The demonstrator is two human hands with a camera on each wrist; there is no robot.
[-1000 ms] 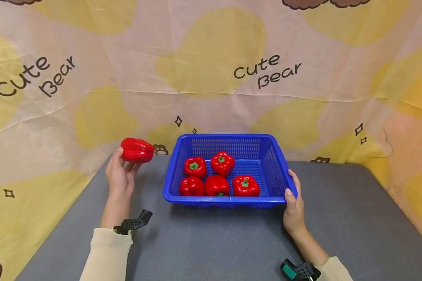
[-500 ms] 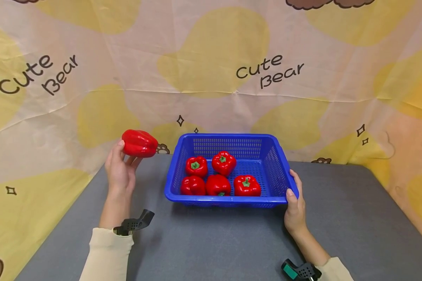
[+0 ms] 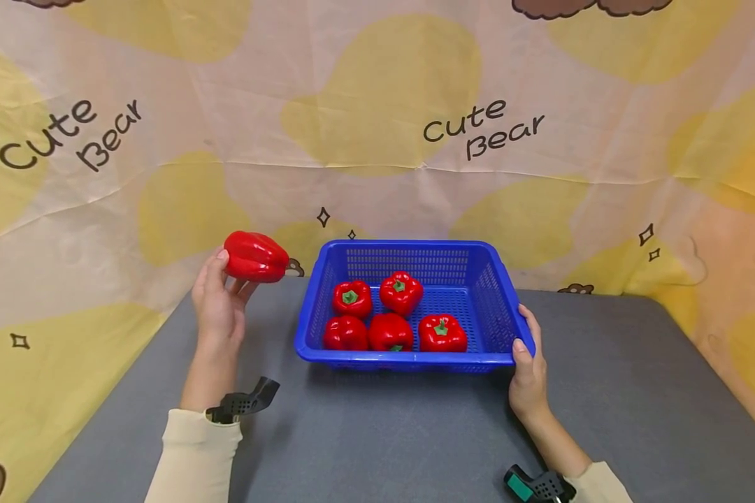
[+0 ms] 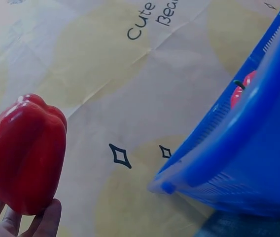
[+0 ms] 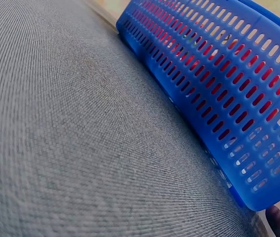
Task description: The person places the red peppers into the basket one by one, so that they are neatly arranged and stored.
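Observation:
My left hand (image 3: 217,307) holds a shiny red bell pepper (image 3: 255,256) in its fingertips, raised above the grey table just left of a blue slotted basket (image 3: 409,358). The left wrist view shows the same pepper (image 4: 24,153) resting on my fingertips (image 4: 46,219), with the basket's corner (image 4: 219,163) to its right. Several red peppers (image 3: 390,330) with green stems lie inside the basket. My right hand (image 3: 527,363) grips the basket's front right corner, thumb on the rim. The right wrist view shows the basket's side wall (image 5: 219,84) over the table.
The grey cloth table (image 3: 384,433) spreads in front of the basket and to its right. A cream and yellow "Cute Bear" backdrop (image 3: 377,126) closes in the back and both sides. Black wrist camera mounts (image 3: 242,403) sit on my forearms.
My left hand has lifted the pepper a little higher and carried it slightly right, toward the basket. The right hand stays on the basket's corner.

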